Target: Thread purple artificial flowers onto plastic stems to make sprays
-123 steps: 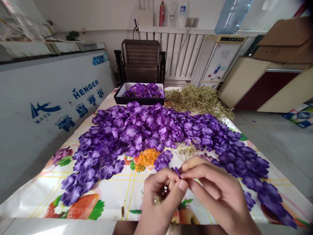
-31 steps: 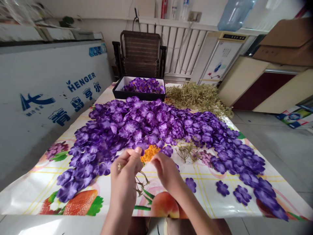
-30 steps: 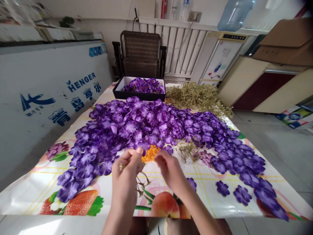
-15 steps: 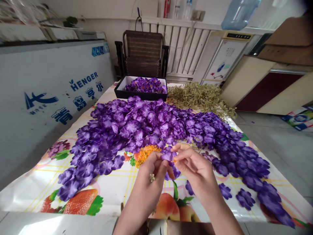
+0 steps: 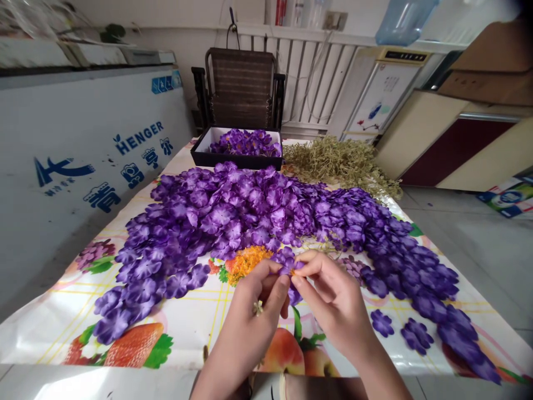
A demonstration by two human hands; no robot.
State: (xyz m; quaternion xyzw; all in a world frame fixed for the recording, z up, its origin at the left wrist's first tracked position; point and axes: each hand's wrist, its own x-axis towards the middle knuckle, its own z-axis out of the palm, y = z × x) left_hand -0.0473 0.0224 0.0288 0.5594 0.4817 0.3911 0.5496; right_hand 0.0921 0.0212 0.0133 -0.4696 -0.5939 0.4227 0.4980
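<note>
Above the front middle of the table, my left hand (image 5: 259, 303) pinches a purple artificial flower petal (image 5: 285, 256) between thumb and fingers. My right hand (image 5: 335, 294) meets it, thumb and forefinger closed on a small orange flower centre (image 5: 292, 272) against the petal. The fingertips partly hide where the two pieces meet. Just behind my left hand lies a pile of orange flower centres (image 5: 250, 262). A broad heap of purple petals (image 5: 233, 214) curves around both hands. A stem with a small pale flower-like end (image 5: 258, 307) shows by my left palm.
At the table's far side stand a black box (image 5: 237, 161) of assembled purple flowers and a bunch of green-brown stems (image 5: 345, 164). Two loose petal pieces (image 5: 416, 336) lie at the right front. Beyond are a chair (image 5: 241, 83) and, leftward, a white freezer (image 5: 83, 133).
My right fingers have closed in toward my left fingertips, bringing the orange centre against the petal. The camera view has shifted slightly.
</note>
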